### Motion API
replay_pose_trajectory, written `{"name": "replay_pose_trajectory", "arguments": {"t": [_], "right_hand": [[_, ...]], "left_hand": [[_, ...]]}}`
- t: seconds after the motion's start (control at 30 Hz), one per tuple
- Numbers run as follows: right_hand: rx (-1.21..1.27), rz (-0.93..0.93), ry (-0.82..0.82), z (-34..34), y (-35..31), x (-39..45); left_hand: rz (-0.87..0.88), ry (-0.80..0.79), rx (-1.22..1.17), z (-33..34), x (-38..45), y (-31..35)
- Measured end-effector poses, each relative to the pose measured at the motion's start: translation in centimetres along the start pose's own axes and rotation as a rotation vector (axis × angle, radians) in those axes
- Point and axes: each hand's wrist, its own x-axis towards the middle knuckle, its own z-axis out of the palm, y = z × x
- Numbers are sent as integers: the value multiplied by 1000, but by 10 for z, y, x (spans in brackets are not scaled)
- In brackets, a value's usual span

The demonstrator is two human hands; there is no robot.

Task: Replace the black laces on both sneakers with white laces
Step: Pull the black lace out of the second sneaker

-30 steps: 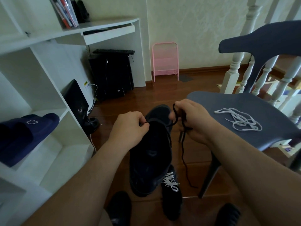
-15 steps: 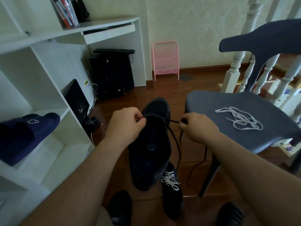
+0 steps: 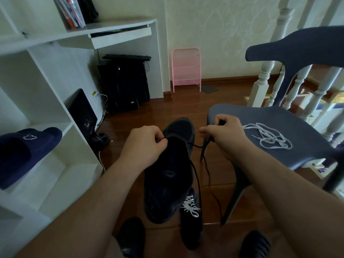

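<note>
Floor (image 3: 186, 105) glossy wood; chair (image 3: 279, 116) matt plastic; sneaker (image 3: 167, 174) matt cloth; slipper (image 3: 24, 149) plush.

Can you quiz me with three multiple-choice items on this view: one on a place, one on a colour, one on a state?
1. Where is the loose white lace?
A. on the chair seat
B. on the white shelf
C. on the floor by the pink rack

2. What colour is the lace on the sneaker standing on the floor?
A. black
B. white
C. pink

3. What is the right hand doing?
A. resting flat on the chair
B. hanging idle
C. pulling a black lace out of the held sneaker

Answers:
1 A: the white lace lies bunched on the chair seat.
2 B: the floor sneaker shows white crossings.
3 C: the right hand pinches the black lace, which runs taut to the held sneaker, gripped by the left hand.
</note>
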Motion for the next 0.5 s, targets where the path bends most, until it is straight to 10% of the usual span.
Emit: {"name": "replay_pose_trajectory", "arguments": {"t": [0.5], "right_hand": [[-762,-224,-308,9,4,-9]], "left_hand": [[25,-2,-28,-2,0,-1]]}}
